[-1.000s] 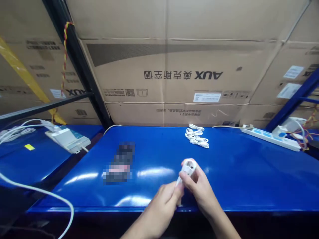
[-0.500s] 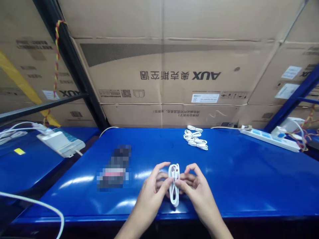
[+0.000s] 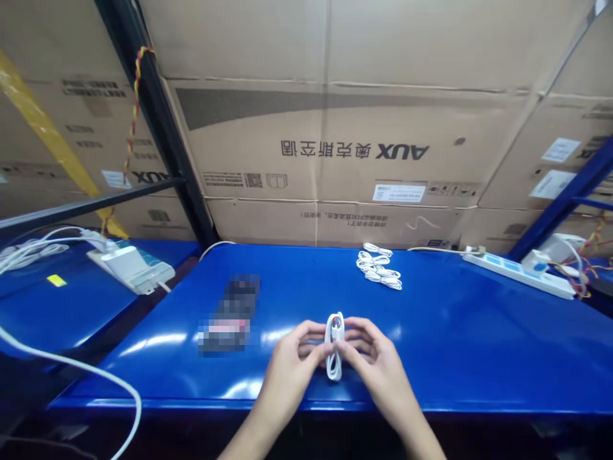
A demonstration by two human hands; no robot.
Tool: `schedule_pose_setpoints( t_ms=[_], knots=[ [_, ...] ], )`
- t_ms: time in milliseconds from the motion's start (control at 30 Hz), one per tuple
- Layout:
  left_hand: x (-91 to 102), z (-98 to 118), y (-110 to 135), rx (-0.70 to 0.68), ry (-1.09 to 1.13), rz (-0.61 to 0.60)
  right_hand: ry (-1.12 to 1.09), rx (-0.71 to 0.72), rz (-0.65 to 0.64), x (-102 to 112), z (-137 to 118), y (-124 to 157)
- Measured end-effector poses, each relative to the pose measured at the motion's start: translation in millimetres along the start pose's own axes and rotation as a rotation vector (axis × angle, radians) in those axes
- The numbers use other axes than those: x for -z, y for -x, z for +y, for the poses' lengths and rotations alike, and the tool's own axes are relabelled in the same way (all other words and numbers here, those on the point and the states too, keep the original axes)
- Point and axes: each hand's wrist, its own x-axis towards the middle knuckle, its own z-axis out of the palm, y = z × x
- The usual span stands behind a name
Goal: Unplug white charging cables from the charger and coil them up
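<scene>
Between my two hands, above the front part of the blue tabletop (image 3: 445,358), is a white cable (image 3: 334,367) coiled into a long narrow loop, with its connector end near the middle. My left hand (image 3: 297,358) grips the coil from the left, thumb on the front and fingers curled behind. From the right, my right hand (image 3: 371,351) pinches it the same way, its thumb tip close to the left one. Part of the coil's middle is hidden by the thumbs. Farther back on the table lie several bundled white cables (image 3: 379,268).
A pixelated dark object (image 3: 230,316) lies left on the table. White power strips stand at the right (image 3: 522,275) and left (image 3: 131,268). A loose white cable (image 3: 96,377) hangs at the lower left. Large cardboard boxes (image 3: 373,115) wall off the back, beside dark rack posts (image 3: 158,121).
My raised index fingers have come down onto the coil, closing both hands around it. The coil looks shorter and narrower. The whole view has shifted slightly.
</scene>
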Motion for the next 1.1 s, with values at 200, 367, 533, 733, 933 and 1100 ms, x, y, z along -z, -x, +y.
schedule_pose_setpoints(
  t_ms=[200, 367, 533, 733, 933, 1100],
  knots=[
    [-6.4, 0.0, 5.6, 0.012, -0.021, 0.098, 0.271, 0.166, -0.069, 2.1, -5.6, 1.4],
    [-3.6, 2.7, 3.7, 0.027, 0.004, 0.091, 0.315, 0.160, -0.189, 3.4, -7.1, -0.6],
    [-2.7, -1.1, 3.9, -0.030, -0.055, 0.087, 0.283, 0.173, -0.278, 5.1, -9.4, 0.3],
    [-1.3, 1.6, 11.0, -0.228, -0.321, 0.143, 0.210, 0.075, -0.354, 13.6, -22.7, 2.0],
    [-3.8, 3.3, 16.6, -0.292, -0.375, 0.008, 0.060, 0.010, -0.385, 12.9, -27.3, -1.4],
    [-10.7, 4.3, 27.5, -0.203, -0.392, -0.046, -0.040, 0.008, -0.241, 0.9, -15.8, -5.1]
  ],
)
